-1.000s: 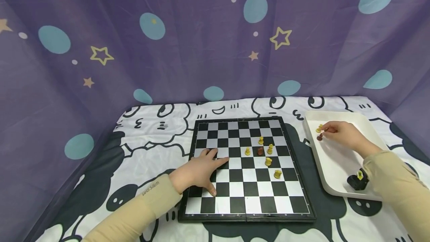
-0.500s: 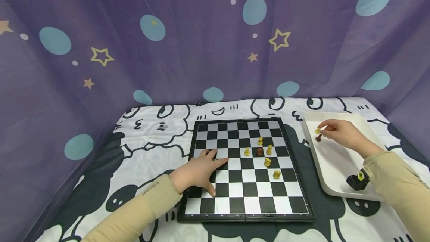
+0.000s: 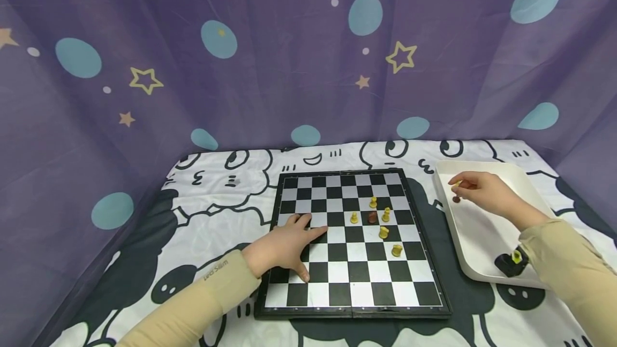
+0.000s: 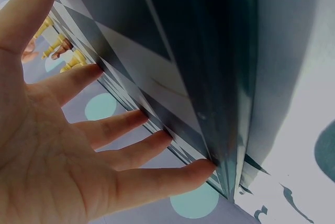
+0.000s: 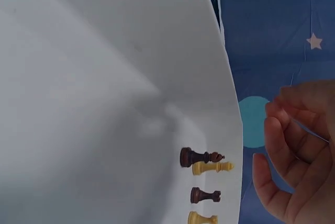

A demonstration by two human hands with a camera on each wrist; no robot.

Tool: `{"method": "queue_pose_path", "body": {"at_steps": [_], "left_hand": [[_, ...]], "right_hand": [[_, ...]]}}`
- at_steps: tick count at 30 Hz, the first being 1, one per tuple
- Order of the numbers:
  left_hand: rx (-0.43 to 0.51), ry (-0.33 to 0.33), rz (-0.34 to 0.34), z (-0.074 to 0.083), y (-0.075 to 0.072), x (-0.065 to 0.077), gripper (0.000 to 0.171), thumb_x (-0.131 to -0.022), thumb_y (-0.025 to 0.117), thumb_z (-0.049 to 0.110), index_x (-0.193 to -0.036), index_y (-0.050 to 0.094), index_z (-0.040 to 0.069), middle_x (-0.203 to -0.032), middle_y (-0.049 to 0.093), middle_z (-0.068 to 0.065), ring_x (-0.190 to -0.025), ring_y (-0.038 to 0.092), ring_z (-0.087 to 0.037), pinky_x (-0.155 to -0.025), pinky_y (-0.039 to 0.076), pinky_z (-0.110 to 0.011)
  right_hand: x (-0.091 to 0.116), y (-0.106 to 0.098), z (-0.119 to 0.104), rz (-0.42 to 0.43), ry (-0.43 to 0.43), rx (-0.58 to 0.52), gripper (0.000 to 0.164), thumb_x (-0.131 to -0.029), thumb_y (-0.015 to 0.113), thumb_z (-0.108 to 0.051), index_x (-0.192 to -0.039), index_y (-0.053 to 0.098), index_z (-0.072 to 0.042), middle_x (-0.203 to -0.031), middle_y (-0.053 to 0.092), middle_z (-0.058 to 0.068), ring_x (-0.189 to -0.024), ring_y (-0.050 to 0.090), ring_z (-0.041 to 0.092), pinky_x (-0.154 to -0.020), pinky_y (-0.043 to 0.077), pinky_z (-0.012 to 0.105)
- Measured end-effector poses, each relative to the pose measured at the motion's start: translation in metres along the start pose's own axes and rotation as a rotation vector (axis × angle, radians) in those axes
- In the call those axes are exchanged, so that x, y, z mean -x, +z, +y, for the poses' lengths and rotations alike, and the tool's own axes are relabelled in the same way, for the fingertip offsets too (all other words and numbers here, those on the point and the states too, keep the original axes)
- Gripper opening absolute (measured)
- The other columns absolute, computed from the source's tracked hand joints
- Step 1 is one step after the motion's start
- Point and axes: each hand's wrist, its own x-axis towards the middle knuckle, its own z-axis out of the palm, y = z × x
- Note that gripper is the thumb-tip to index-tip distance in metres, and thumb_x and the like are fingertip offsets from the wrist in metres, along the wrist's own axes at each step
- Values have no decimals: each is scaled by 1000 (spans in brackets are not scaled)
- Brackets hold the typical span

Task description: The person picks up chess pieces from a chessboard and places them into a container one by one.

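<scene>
My left hand (image 3: 284,245) lies with fingers spread over the left side of the chessboard (image 3: 361,312); the left wrist view shows its fingertips at the board's surface. On the board's right half stand several yellow chess pieces (image 3: 396,250) and one reddish-brown piece (image 3: 373,217). Over the far left of the white tray (image 3: 450,229), my right hand (image 3: 482,191) has loosely bent fingers, with nothing visible between them in the right wrist view. Below them in that view are a dark bishop (image 5: 201,157), a tall yellow piece (image 5: 213,167), a dark rook (image 5: 205,195) and a yellow rook (image 5: 202,218).
The tray stands right of the board on a black-and-white patterned cloth (image 3: 217,175). A purple curtain (image 3: 270,95) hangs behind the table. A black device (image 3: 512,264) sits at the right cuff (image 3: 540,234), over the tray's near part.
My right hand has shifted slightly left over the pieces in the tray, with its fingertips drawn closer together. My left hand stays on the board, and the board pieces keep their squares.
</scene>
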Motion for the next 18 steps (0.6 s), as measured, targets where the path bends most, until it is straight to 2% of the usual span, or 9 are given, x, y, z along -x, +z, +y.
{"method": "queue_pose_path", "body": {"at_steps": [3,9,13,18], "left_hand": [[2,-2,-2,0,0,0,104,-57,88,43,-146,37,26,-152,27,-16,-137,27,-41,-93,41,-63],[2,-2,-2,1,-1,1,103,-57,88,42,-146,38,26,-151,27,-16,-137,27,-41,-93,41,-63],[1,1,3,0,0,1,103,-57,88,42,-146,38,26,-151,27,-16,-137,27,-41,-92,41,-63],[-4,3,6,0,1,0,103,-57,88,43,-146,38,26,-151,28,-16,-136,28,-41,-92,41,-63]], "right_hand": [[0,2,-5,-7,-3,3,20,-90,59,-8,-105,65,4,-77,70,8,-68,60,9,-58,42,23],[2,5,-13,-1,-33,7,20,-89,60,-8,-105,66,3,-75,67,5,-63,53,5,-56,42,24],[3,8,-17,0,-43,17,20,-89,60,-9,-105,67,2,-76,65,3,-65,51,6,-57,42,26],[2,11,-23,-6,-59,23,19,-90,61,-10,-104,67,1,-79,66,2,-70,56,8,-60,44,27]]}}
